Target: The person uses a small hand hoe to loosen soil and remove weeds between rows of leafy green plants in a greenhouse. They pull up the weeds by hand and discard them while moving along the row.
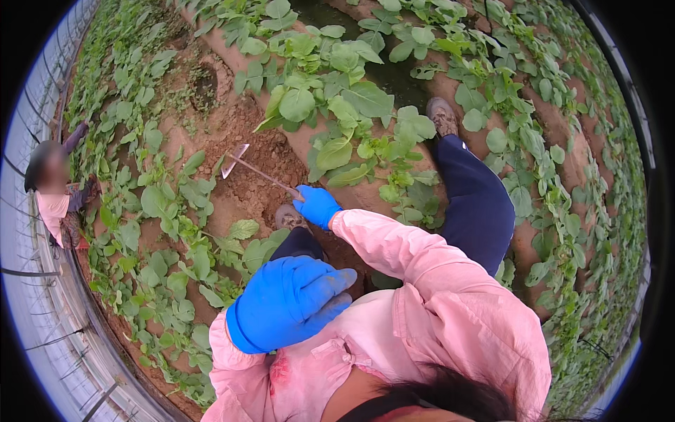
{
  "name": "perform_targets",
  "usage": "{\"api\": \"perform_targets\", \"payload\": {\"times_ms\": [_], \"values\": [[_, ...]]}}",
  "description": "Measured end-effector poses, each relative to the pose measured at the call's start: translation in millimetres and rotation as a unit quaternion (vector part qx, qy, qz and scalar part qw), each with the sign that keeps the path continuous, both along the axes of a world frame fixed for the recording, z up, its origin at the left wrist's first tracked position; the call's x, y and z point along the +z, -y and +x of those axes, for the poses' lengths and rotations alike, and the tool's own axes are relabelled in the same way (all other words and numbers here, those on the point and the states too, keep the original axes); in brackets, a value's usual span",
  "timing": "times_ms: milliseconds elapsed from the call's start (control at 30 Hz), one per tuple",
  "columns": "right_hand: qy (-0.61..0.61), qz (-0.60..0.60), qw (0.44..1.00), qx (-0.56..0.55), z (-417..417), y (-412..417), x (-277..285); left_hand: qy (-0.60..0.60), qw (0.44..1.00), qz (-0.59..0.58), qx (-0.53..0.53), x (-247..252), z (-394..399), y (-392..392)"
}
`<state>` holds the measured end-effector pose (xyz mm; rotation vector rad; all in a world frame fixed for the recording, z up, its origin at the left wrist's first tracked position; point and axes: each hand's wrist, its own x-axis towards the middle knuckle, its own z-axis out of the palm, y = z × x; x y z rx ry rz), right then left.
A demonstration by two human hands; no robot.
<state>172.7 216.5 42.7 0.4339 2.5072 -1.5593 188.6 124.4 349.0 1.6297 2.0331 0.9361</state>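
Note:
My right hand (318,206), in a blue rubber glove, grips the wooden handle (271,180) of a short hand hoe. The hoe's flat metal blade (235,161) is at loose brown soil (263,153) between rows of leafy plants; exact contact cannot be told. Close to my chest is my left hand (290,300), also gloved in blue, with soil on the fingers. Its fingers are loosely bent and slightly apart; no object shows in it, though the palm is hidden. Broad-leaved green plants (343,105) grow just beyond my right hand.
My shoes (442,117) stand either side of a plant row. More leafy rows (527,132) run along the right. A wet, dark furrow (390,79) lies ahead. Another person (52,205) is low among plants at far left, beside the greenhouse's plastic wall (47,295).

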Motion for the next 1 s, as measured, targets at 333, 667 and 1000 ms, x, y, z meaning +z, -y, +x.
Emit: {"api": "perform_targets", "payload": {"times_ms": [333, 667, 1000], "values": [[-0.074, -0.189, 0.977, -0.062, 42, -2, 67, -0.146, 0.970, -0.035, 0.190, -37, 29, 33], [0.012, -0.418, 0.900, -0.126, 116, -12, 164, -0.161, 0.961, -0.049, 0.220, -54, 38, 76], [-0.088, -0.415, 0.880, -0.214, 140, -11, 204, -0.120, 0.951, -0.081, 0.272, -66, 35, 141]]}}
